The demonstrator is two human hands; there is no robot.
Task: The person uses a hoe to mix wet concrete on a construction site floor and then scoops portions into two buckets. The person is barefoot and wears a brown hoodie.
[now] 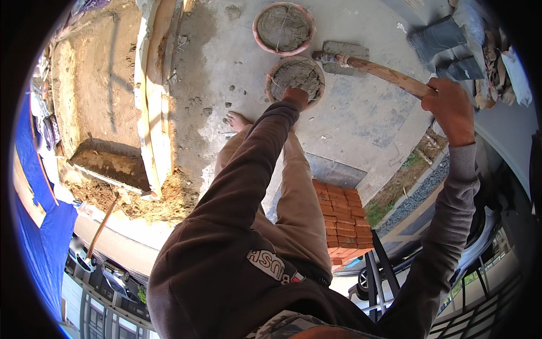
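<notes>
My left hand [296,96] is closed at the near side of a round bucket [324,84] filled with wet grey mortar [301,74], apparently around its thin handle; the fingers are partly hidden. Another mortar-filled bucket [255,29] stands just beyond, a thin handle lying across its top. Out to the right, my right hand [442,99] grips the end of a hoe's curved wooden handle [389,73]. The hoe's mortar-coated metal blade [358,50] is down at the concrete floor, right of the buckets, and the handle passes over it.
Stacked red bricks [343,216] stand behind my legs at right. Dark boots [440,40] and bags lie at upper right. A wooden board [154,106] edges a sunlit trough-like area at left. My bare foot [238,120] is on the concrete floor [254,76], near scattered mortar bits.
</notes>
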